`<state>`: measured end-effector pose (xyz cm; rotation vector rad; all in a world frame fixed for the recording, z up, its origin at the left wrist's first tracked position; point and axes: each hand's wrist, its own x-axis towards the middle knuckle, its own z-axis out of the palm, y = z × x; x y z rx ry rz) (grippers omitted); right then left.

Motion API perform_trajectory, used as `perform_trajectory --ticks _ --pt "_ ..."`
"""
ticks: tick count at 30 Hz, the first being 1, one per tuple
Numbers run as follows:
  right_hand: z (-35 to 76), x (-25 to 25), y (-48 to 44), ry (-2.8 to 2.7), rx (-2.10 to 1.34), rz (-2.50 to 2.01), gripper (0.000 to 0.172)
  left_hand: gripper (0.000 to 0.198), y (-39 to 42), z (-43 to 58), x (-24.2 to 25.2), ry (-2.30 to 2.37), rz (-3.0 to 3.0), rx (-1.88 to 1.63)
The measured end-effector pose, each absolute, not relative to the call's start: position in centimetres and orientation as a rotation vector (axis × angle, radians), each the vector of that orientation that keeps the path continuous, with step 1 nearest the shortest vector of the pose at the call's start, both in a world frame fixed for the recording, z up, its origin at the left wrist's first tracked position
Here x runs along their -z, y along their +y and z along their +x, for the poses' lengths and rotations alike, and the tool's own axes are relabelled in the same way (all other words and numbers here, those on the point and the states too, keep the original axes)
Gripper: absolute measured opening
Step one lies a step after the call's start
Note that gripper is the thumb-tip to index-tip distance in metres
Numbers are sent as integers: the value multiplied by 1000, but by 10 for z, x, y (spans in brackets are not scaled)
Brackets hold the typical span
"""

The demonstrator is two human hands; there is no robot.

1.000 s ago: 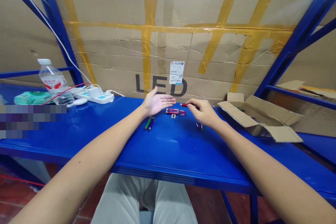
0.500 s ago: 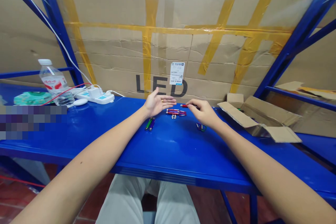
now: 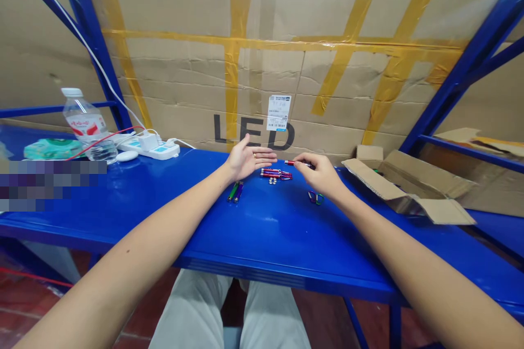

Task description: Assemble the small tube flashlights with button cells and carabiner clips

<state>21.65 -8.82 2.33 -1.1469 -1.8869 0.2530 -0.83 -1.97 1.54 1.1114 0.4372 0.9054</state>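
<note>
My left hand [image 3: 249, 158] is open over the blue table, thumb up and fingers stretched to the right. A small gold-coloured thing shows by its fingers; I cannot tell what it is. Opposite it, my right hand [image 3: 317, 170] pinches a small red metal tube [image 3: 290, 162], like a mini flashlight, its end pointing left. Between and below the hands lie red and purple tubes [image 3: 271, 173] with clips at their right ends. Several small silver discs [image 3: 272, 180], like button cells, lie just in front. Green and purple tubes [image 3: 234, 192] rest below my left hand, carabiner clips [image 3: 315, 198] below my right.
An open cardboard box [image 3: 409, 182] stands on the right. At the left are a water bottle [image 3: 88, 122], a green packet [image 3: 53, 148] and a white power strip [image 3: 153, 148] with cables. A large taped cardboard sheet [image 3: 184, 82] closes off the back between blue posts.
The view has shifted slightly. A bit more of the red tube shows beyond the fingers of my right hand. My left hand keeps its open pose.
</note>
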Motion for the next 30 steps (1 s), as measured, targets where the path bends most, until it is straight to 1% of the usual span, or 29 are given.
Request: perform_trajectory --ticks 15,30 --pt "211 -26 -96 -1899 -364 -1138 28 81 -24 -4 -17 417 1162 -897" --pt "213 -24 -92 -1951 -345 -1122 30 78 -29 1 -19 402 1167 -878"
